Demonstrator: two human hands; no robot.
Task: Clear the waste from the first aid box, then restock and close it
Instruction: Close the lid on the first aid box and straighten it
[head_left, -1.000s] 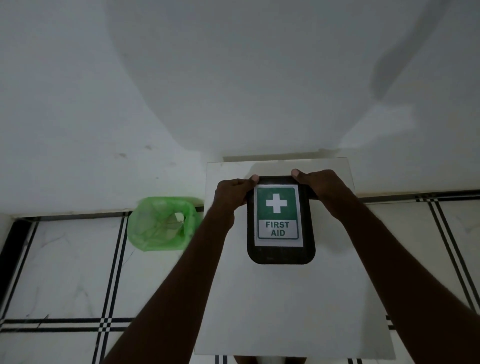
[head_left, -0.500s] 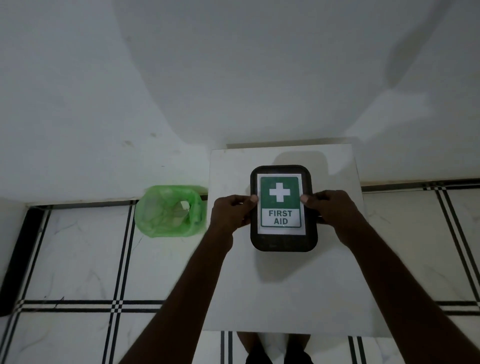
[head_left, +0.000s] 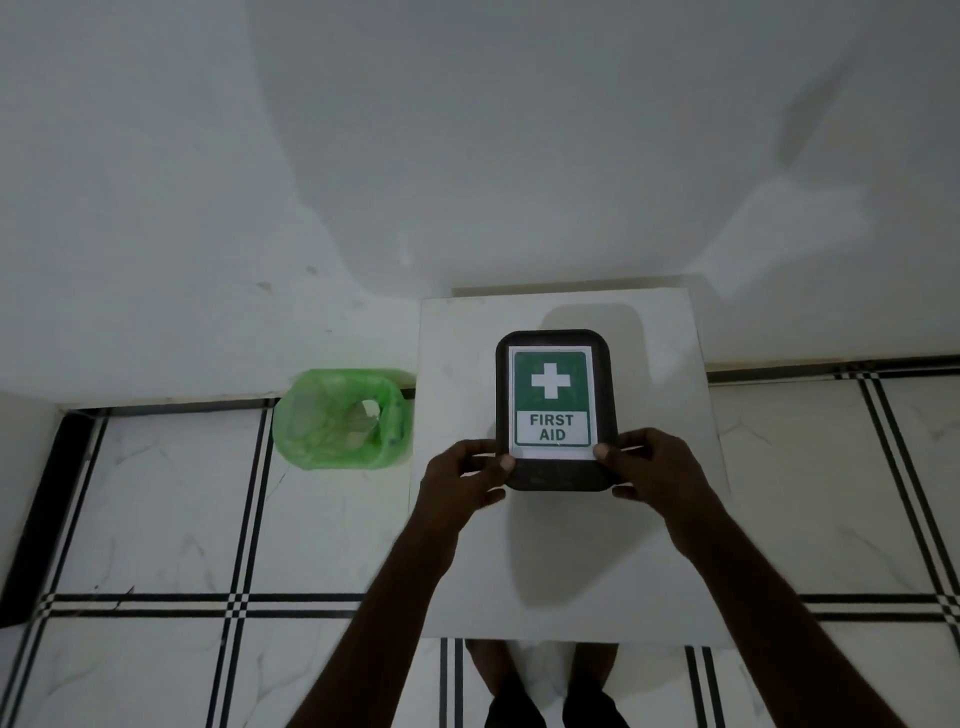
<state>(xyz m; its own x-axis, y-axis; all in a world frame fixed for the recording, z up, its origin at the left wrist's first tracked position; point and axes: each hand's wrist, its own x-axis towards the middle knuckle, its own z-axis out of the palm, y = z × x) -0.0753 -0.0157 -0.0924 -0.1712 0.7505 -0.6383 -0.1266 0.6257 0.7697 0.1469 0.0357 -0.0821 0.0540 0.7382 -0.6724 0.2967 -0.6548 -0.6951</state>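
2 hands on box (head_left: 555, 410) | box: lid shut, flat on white table (head_left: 566, 571), centre-far | left hand (head_left: 464, 480): gripping near-left corner; right hand (head_left: 650, 470): gripping near-right corner | green-lined bin (head_left: 343, 418): on floor, left of table

Between the gripping thumbs, the first aid box (head_left: 557, 410) looks like dark matt plastic, its lid bearing a smooth paper label (head_left: 551, 402) printed green and white. Under the grip lies a smooth, matt white tabletop (head_left: 571, 561). Left of the grip, a bin (head_left: 343, 418) wears thin, crinkled, translucent green plastic. Glossy marbled tiles (head_left: 156, 499) surround.
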